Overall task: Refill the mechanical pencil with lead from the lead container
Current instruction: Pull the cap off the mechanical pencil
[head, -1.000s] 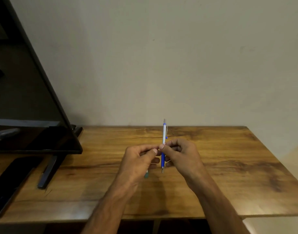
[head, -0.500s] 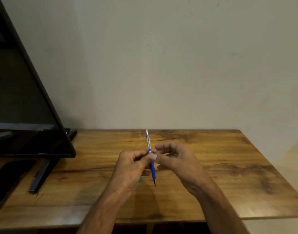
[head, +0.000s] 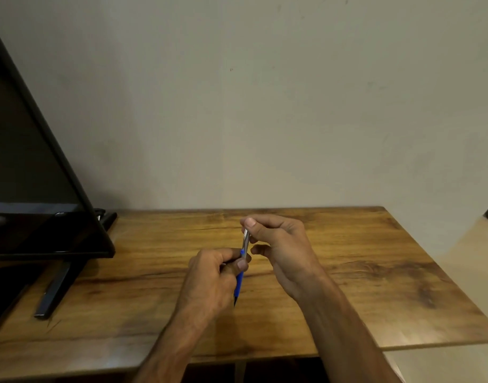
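Left hand (head: 209, 280): fingers curled round the mechanical pencil (head: 241, 272) at mid-barrel, thumb pressed on its front; the dark tip points down, below the fingers
Mechanical pencil: blue lower barrel, silver upper part; held near upright above the wooden table (head: 361, 286), not touching it
Right hand (head: 281, 244): thumb and forefinger pinched on the pencil's silver top end; other fingers curled beneath
Lead container: cannot tell where it is
Monitor (head: 30, 175): far left of the fingers, dark screen; its stand foot (head: 58, 288) on the table
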